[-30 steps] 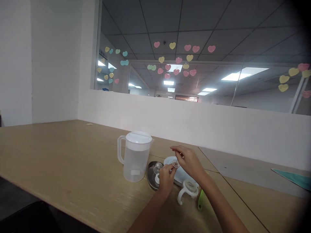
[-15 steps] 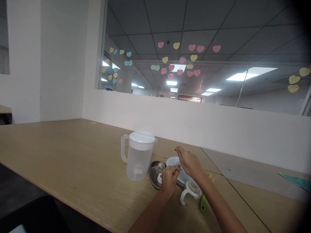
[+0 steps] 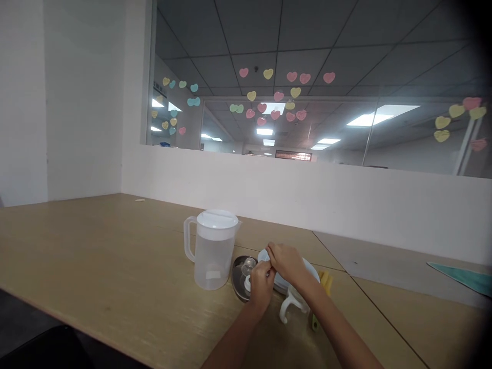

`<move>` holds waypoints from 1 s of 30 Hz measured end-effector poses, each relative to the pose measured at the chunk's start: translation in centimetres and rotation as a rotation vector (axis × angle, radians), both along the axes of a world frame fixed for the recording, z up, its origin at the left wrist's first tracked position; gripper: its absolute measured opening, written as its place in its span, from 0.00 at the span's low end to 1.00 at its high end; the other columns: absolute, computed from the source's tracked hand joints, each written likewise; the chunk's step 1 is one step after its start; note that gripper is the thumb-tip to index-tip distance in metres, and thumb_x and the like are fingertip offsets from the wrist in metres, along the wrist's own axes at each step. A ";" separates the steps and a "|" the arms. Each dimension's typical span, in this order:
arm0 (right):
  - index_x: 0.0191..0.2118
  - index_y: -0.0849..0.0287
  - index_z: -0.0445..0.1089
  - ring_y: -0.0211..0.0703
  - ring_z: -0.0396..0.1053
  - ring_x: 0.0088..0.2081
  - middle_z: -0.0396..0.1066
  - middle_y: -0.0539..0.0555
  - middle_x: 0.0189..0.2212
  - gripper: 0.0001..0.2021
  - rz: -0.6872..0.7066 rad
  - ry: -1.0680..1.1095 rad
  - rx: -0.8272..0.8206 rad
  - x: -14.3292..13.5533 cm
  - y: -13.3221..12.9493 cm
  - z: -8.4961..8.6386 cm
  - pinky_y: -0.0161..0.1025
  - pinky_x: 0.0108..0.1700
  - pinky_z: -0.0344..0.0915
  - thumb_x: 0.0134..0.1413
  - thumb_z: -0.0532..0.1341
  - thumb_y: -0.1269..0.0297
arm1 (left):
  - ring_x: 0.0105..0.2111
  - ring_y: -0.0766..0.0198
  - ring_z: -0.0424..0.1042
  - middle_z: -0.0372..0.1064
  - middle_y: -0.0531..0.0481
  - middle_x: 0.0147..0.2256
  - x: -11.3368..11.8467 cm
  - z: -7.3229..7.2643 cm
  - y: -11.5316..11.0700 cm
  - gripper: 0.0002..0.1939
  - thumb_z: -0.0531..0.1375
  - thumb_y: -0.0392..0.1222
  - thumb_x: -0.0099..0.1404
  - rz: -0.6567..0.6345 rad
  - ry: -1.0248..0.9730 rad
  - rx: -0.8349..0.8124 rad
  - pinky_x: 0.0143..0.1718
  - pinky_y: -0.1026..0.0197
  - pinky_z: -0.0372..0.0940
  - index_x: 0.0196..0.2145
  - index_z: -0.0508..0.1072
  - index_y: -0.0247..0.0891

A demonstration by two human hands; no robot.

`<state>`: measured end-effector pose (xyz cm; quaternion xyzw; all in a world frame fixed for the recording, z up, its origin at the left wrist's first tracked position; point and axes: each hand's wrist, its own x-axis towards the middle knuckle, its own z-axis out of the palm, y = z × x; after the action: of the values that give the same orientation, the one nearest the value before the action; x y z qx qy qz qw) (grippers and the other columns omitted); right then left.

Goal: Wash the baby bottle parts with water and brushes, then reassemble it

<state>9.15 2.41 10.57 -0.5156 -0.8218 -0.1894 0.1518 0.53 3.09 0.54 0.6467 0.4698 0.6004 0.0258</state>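
Observation:
My left hand is closed, its fingertips meeting those of my right hand above the dishes. Half a second ago a small clear round part showed in the left fingers; now the hands hide it. The right fingers curl down over the left fingertips, and what they grip is hidden. Under the hands lies a pale blue plate. Left of them, an oval metal tray carries a small clear cup and a white ring-like piece.
A lidded translucent pitcher stands left of the tray. Near my right forearm lie a white handled piece and a yellow and green object, partly covered. A teal cloth-like item is far right. A wall with a window rises behind the table.
My right hand has come down and closed over the left fingertips, covering the small clear part. The whole view has shifted slightly, with the pitcher appearing further left.

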 end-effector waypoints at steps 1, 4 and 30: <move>0.37 0.58 0.66 0.43 0.72 0.33 0.73 0.56 0.31 0.15 0.008 0.018 0.004 0.0 -0.1 0.2 0.34 0.30 0.55 0.64 0.44 0.60 | 0.25 0.66 0.63 0.68 0.50 0.23 -0.1 0.0 0.0 0.12 0.50 0.32 0.60 0.000 -0.005 0.002 0.28 0.64 0.51 0.21 0.68 0.35; 0.39 0.58 0.66 0.42 0.72 0.33 0.74 0.55 0.31 0.13 0.003 0.070 0.019 0.1 -0.6 1.0 0.34 0.30 0.55 0.63 0.47 0.58 | 0.25 0.66 0.63 0.68 0.50 0.24 -0.2 0.3 0.0 0.12 0.50 0.34 0.61 -0.014 -0.034 0.006 0.28 0.64 0.52 0.23 0.69 0.35; 0.29 0.58 0.69 0.40 0.71 0.27 0.73 0.53 0.25 0.21 0.068 0.103 0.136 0.1 -1.1 1.7 0.34 0.25 0.48 0.62 0.47 0.51 | 0.25 0.66 0.65 0.71 0.50 0.25 -0.2 0.8 -0.3 0.11 0.51 0.36 0.62 -0.020 -0.115 -0.010 0.28 0.65 0.54 0.27 0.72 0.36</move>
<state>9.29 1.32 12.24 -0.4849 -0.8151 -0.2126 0.2349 0.31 2.77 1.31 0.6155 0.4642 0.6339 0.0620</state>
